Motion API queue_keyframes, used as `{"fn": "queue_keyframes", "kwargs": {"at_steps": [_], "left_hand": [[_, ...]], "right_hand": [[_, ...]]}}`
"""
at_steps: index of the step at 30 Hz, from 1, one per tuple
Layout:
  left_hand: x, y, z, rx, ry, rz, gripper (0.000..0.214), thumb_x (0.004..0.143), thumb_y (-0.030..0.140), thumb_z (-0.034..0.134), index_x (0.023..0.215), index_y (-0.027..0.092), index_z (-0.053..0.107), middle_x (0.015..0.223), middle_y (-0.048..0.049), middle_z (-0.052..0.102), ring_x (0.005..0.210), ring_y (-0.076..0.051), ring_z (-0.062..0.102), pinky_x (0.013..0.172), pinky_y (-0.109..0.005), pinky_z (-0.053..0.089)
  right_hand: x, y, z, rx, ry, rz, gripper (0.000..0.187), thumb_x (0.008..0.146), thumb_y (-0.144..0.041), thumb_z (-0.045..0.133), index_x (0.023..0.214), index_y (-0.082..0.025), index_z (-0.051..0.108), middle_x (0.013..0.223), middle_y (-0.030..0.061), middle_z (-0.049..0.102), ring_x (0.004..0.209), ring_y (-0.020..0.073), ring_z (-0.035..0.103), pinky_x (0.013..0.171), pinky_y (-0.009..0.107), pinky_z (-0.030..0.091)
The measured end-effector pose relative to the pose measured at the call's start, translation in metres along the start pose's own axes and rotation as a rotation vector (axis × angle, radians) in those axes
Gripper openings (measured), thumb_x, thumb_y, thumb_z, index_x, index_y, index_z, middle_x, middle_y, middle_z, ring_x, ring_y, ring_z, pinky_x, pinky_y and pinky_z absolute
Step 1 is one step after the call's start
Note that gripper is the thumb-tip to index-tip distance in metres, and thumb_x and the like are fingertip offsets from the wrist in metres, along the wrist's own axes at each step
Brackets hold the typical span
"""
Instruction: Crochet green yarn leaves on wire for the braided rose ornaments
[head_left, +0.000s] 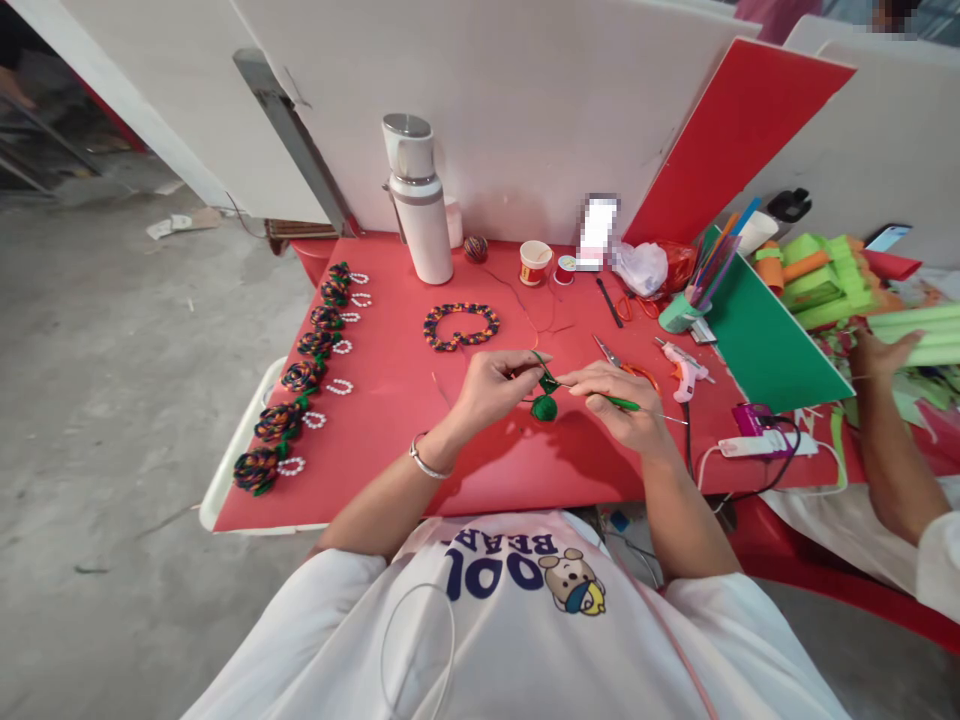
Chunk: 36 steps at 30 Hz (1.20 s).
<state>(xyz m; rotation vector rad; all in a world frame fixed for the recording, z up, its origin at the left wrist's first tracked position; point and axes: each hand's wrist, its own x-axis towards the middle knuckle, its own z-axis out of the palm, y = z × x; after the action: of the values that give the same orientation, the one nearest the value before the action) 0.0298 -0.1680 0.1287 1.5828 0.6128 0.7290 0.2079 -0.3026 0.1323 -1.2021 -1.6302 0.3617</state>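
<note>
Our left hand (499,388) pinches a small green yarn piece (551,381) between narrowed fingertips. Our right hand (619,405) grips a slim hook (624,404), its tip at that piece. A green yarn ball (544,408) sits between our hands, just below the piece. Under our forearms, the red table (390,420) runs back to its near edge, beside our shirt (510,640). Ahead of the left hand lies a braided ring (430,327); a broad stretch of red separates it from the yarn flowers (302,377) lining the left edge. Scissors (611,353) and a pink glue gun (686,370) narrow our room rightward, before the green board (780,350). A white flask (424,225) stands near the far edge.
</note>
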Motion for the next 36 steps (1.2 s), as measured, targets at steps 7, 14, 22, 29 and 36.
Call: {"fn": "queue_keyframes", "kwargs": {"at_steps": [7,14,22,29,36], "left_hand": [[0.002,-0.004,-0.001,-0.011,-0.020,-0.003,0.030,0.076,0.027,0.072,0.099,0.011,0.082,0.081,-0.0083,0.079,0.061,-0.013,0.062,0.058,-0.024,0.050],[0.002,-0.006,0.002,0.100,0.019,0.037,0.026,0.076,0.023,0.070,0.097,0.014,0.083,0.082,-0.0064,0.079,0.061,-0.013,0.061,0.056,-0.023,0.046],[0.001,-0.006,0.002,0.272,0.052,0.177,0.017,0.080,0.021,0.067,0.087,0.020,0.082,0.091,-0.0050,0.081,0.065,-0.012,0.063,0.061,-0.022,0.048],[0.000,-0.005,0.002,0.169,0.076,0.079,0.021,0.078,0.029,0.070,0.091,0.018,0.081,0.074,-0.0026,0.075,0.057,-0.011,0.055,0.054,-0.022,0.041],[0.004,-0.006,0.009,-0.189,0.136,-0.033,0.029,0.067,0.031,0.079,0.090,0.014,0.080,0.079,-0.0044,0.074,0.060,-0.010,0.055,0.054,-0.022,0.041]], "right_hand": [[0.001,0.000,-0.002,-0.032,0.033,0.017,0.016,0.099,-0.032,0.062,0.105,-0.029,0.077,0.113,0.0060,0.081,0.104,0.0237,0.074,0.093,0.045,0.058],[0.001,-0.002,-0.001,-0.109,0.022,-0.010,0.016,0.099,-0.031,0.062,0.105,-0.029,0.076,0.112,0.0049,0.081,0.102,0.0231,0.074,0.093,0.044,0.057],[-0.002,-0.002,0.012,-0.364,0.022,-0.124,0.020,0.097,-0.024,0.063,0.114,-0.031,0.072,0.118,0.0046,0.080,0.102,0.0239,0.073,0.089,0.045,0.055],[-0.007,0.008,0.031,-0.429,0.152,-0.184,0.022,0.096,-0.028,0.066,0.117,-0.031,0.070,0.117,0.0070,0.079,0.103,0.0255,0.072,0.089,0.047,0.058],[-0.011,0.010,0.056,-0.575,0.285,-0.210,0.026,0.096,-0.028,0.067,0.122,-0.032,0.069,0.118,0.0088,0.076,0.104,0.0260,0.071,0.090,0.046,0.059]]}}
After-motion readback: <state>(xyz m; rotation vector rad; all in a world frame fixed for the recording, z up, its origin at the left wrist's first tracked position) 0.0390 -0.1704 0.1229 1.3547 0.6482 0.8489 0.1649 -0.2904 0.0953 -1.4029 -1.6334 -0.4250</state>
